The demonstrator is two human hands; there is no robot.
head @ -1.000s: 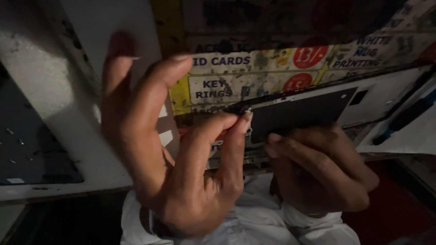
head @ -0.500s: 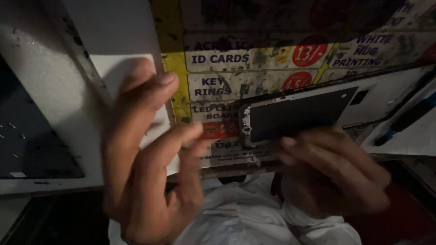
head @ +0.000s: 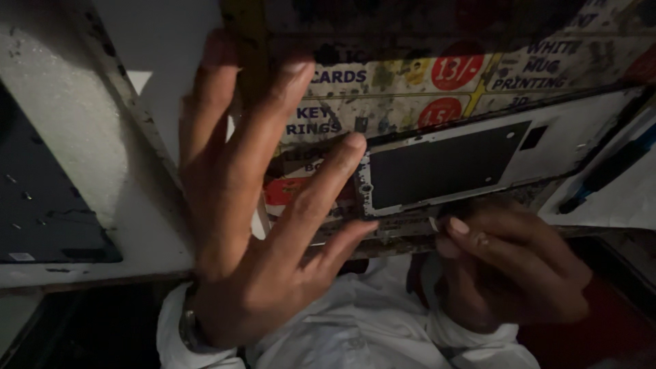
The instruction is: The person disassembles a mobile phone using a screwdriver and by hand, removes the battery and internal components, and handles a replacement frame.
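Note:
A flat phone panel (head: 444, 164) with a white frame and a dark rectangular middle lies on the worktop, just past my hands. My left hand (head: 253, 225) is raised with its fingers spread, holding nothing; one fingertip touches the panel's left edge. My right hand (head: 509, 266) is curled under the panel's near edge, thumb and fingers pinching it there. A small pale bit shows at its fingertips, too small to make out.
A worn, stained printed sheet (head: 410, 75) with red circles covers the worktop under the panel. A white slab (head: 75, 157) with a dark screen-like panel (head: 41, 219) sits at the left. White paper and a dark pen (head: 615, 171) lie at the right.
My left hand has let go of the panel's left corner and spread open, one fingertip still on the edge. The panel has shifted right; my right hand stays under its near edge.

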